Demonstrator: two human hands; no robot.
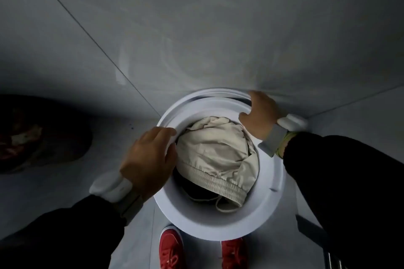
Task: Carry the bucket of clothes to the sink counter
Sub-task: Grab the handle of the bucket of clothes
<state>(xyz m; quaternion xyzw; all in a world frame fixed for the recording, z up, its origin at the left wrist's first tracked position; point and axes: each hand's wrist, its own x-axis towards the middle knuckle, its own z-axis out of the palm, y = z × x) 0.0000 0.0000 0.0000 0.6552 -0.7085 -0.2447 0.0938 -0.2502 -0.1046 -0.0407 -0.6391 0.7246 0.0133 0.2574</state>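
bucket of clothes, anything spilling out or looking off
Nothing has spilled. The beige garment sits inside the white bucket, its drawstring loose but within the rim. Left hand and right hand both grip the rim.

Black sleeves (341, 159), red shoes (171, 247)

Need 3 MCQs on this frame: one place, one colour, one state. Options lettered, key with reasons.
1. Where does the left hand grip the round white plastic bucket?
A. left rim
B. base
C. far rim

2. What colour are the shoes below the bucket?
A. black
B. red
C. white

3. What state is the bucket in?
A. empty
B. lidded
C. holding a crumpled beige garment

Key: 1 A, its fingers wrap the left rim, while the right hand takes the far right rim. 2 B, both toes show red. 3 C, beige cloth with an elastic hem and drawstring fills the open top.
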